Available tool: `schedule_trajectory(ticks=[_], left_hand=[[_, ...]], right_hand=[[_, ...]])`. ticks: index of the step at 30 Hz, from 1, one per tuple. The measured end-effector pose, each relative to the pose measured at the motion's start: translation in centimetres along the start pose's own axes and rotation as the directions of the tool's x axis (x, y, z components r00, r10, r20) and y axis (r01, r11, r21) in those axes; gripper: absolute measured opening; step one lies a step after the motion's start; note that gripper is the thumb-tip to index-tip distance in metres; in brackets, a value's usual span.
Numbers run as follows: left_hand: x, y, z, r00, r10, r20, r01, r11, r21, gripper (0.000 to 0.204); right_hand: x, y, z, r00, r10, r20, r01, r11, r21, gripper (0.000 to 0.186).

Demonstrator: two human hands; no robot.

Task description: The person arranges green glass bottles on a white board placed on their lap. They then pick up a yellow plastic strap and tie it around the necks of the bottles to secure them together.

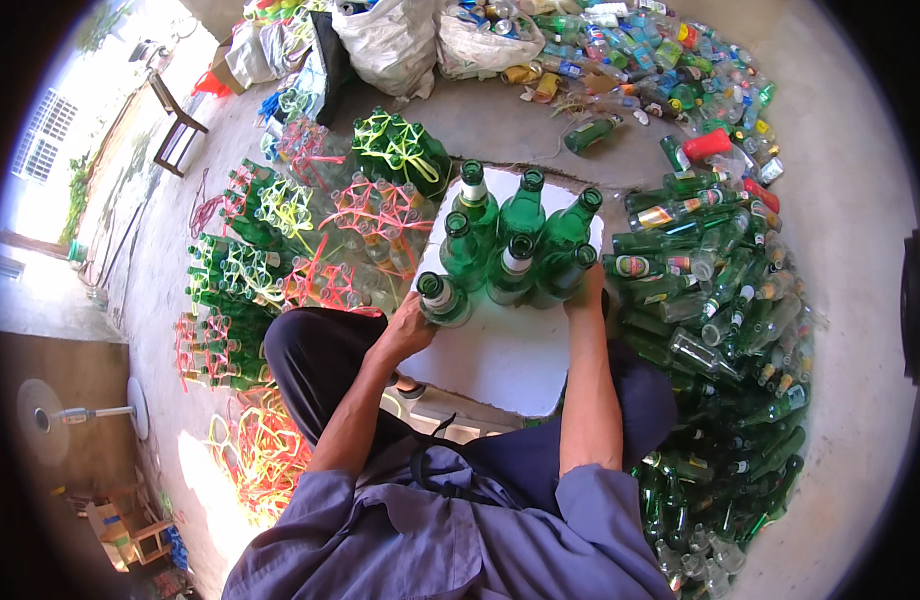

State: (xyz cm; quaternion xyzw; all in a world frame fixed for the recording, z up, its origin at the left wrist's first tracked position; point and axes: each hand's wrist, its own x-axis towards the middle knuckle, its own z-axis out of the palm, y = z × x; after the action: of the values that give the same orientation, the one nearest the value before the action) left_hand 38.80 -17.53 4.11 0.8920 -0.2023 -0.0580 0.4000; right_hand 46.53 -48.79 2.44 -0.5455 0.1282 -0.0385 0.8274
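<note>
Several green glass bottles (522,212) stand close together on a white board (495,365) in front of my knees. My left hand (408,330) is closed on the nearest left bottle (446,306), which stands slightly apart from the others and tilts to the left. My right hand (586,298) is wrapped round the right front bottle (562,276), which leans to the right against its neighbours. The bottles hide part of the fingers of both hands.
Bundles of bottles tied with coloured strapping (265,270) stand on the left, beside a tangle of loose strapping (265,455). Loose glass bottles (720,300) are heaped on the right. White sacks (390,45) and a pile of plastic bottles (670,60) lie at the back.
</note>
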Motion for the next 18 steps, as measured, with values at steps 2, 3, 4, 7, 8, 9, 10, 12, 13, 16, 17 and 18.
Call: schedule_trajectory(ticks=[2,3,4,7,8,9,10,12,13,16,17,18], left_hand=[[-0.6,-1.0,-0.1,0.989,-0.143,0.048,0.144,0.989,-0.015,0.037],[-0.4,-0.3,-0.3,0.992,-0.124,0.024,0.125,0.992,-0.029,0.035],[-0.2,0.4,-0.3,0.994,-0.108,0.034,0.109,0.993,-0.036,0.035],[-0.4,1.4,-1.0,0.996,-0.065,0.068,0.068,0.997,-0.043,0.038],[-0.3,1.3,-1.0,0.994,-0.079,0.080,0.083,0.996,-0.044,0.039],[-0.2,1.1,-0.9,0.992,-0.093,0.086,0.097,0.994,-0.047,0.040],[-0.2,1.0,-0.8,0.990,-0.107,0.093,0.112,0.992,-0.052,0.041],[-0.2,0.8,-0.7,0.993,-0.103,0.063,0.106,0.993,-0.043,0.044],[-0.1,0.8,-0.7,0.997,-0.070,0.038,0.071,0.997,-0.027,0.046],[0.0,1.1,-0.6,0.999,-0.052,0.001,0.052,0.998,-0.020,0.048],[0.0,1.3,-0.5,0.998,-0.059,-0.005,0.059,0.998,-0.024,0.048],[0.0,1.0,-0.3,0.998,-0.060,-0.004,0.060,0.998,-0.016,0.048]], right_hand=[[0.3,0.6,-0.2,0.999,0.047,-0.025,-0.045,0.996,0.075,0.047],[0.4,1.2,-0.5,0.997,0.063,-0.037,-0.058,0.990,0.127,0.048],[0.6,1.7,-0.9,0.996,0.079,-0.048,-0.069,0.982,0.178,0.049],[0.5,1.8,-0.8,0.989,0.059,-0.136,-0.043,0.993,0.113,0.047],[0.4,1.8,-0.4,0.985,0.025,-0.169,-0.011,0.996,0.083,0.045],[0.4,1.7,-0.4,0.991,0.016,-0.134,-0.006,0.997,0.074,0.046],[0.5,1.6,-0.5,0.995,0.008,-0.098,-0.002,0.998,0.064,0.047],[0.5,1.4,-0.2,0.999,-0.040,-0.034,0.042,0.996,0.075,0.046],[0.4,1.1,0.1,0.997,-0.080,-0.006,0.080,0.992,0.099,0.044],[0.0,0.5,-0.1,0.997,-0.078,0.025,0.080,0.994,-0.077,0.037],[-0.1,0.5,-0.1,0.999,-0.039,0.026,0.041,0.997,-0.062,0.037],[-0.3,0.3,0.0,0.999,-0.031,0.023,0.033,0.997,-0.068,0.037]])
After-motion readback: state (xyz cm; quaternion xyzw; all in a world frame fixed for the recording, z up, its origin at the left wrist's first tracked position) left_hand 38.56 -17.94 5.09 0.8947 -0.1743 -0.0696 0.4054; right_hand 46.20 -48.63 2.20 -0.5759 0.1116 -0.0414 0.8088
